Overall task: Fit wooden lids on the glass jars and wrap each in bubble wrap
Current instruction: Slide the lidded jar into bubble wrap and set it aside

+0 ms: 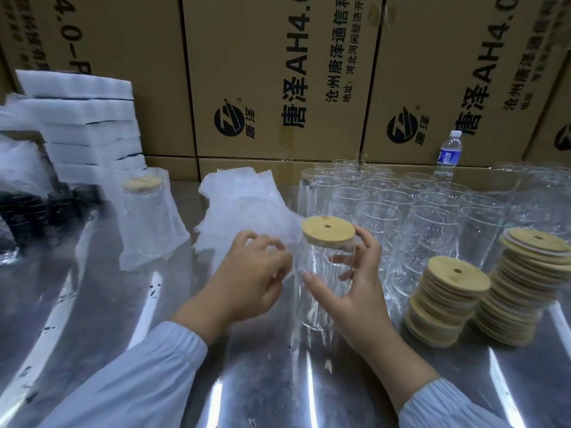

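Shiny metal table (117, 307), person's view down on both hands. Centre: one upright glass jar (316, 307), nothing visible inside, with a round wooden lid (328, 231) seated on its mouth; the lid has a small hole near its middle. Right hand (352, 291) holds this jar, thumb across the near side and fingers curled round the far side, seen through the glass. Left hand (253, 273) sits just left of the jar, fingertips pinching the edge of a bubble wrap sheet (244, 205) that rises crumpled behind it and touches the jar's left side. Light blue sleeves (139, 381) on both arms. Further left stands a wrapped jar (145, 223), upright, its own lid showing at the open top of the wrap. Behind and right of the held jar: a crowd of open jars (401, 205), no lids, packed close, all looking empty. Near right: two leaning lid stacks (448, 301), side by side. Water bottle (449, 152) against the back. White foam pads (89, 125) piled far left, dark blurred items below them, cannot tell what. Printed cardboard boxes (272, 72) wall off the rear.
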